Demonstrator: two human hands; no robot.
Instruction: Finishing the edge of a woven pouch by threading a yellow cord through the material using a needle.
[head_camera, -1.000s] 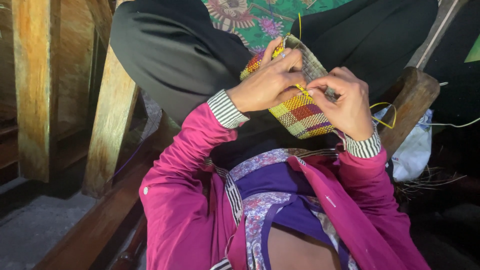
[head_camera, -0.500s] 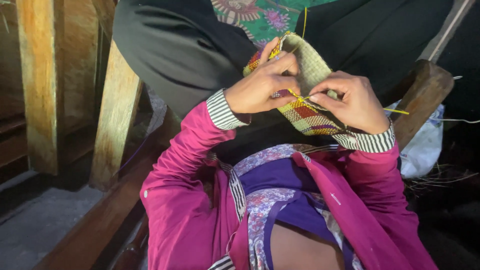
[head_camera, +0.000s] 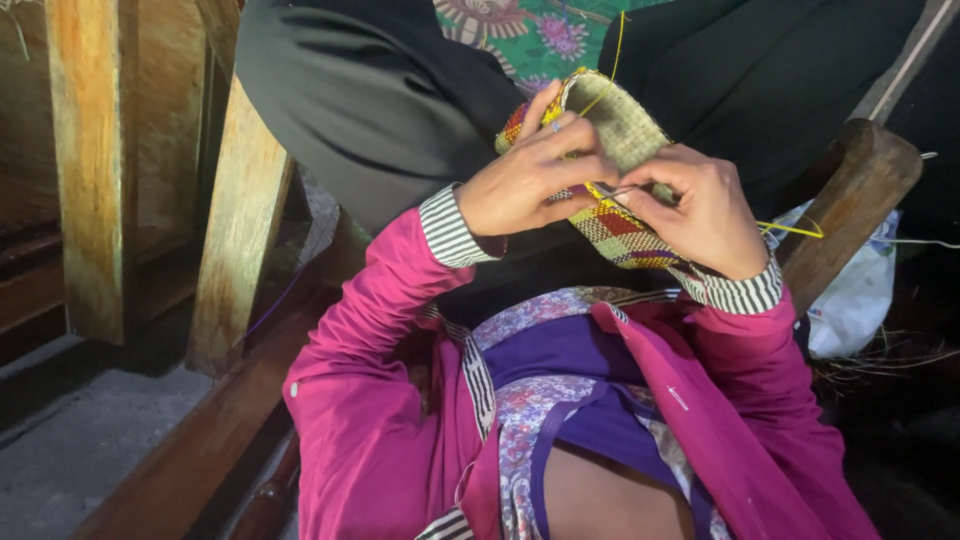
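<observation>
Small checked woven basket of red, yellow and pale straw held at chest height; left hand grips its rim, right hand pinches a yellow strand. Wooden post, white bag behind (basket's lower edge hidden by fingers)

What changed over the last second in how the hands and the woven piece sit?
The woven piece has been turned, so more of its plain inner side faces up. The right hand shifted slightly, drawing the yellow strand out to its side. The left hand keeps its grip on the piece; both hands stay together.
</observation>
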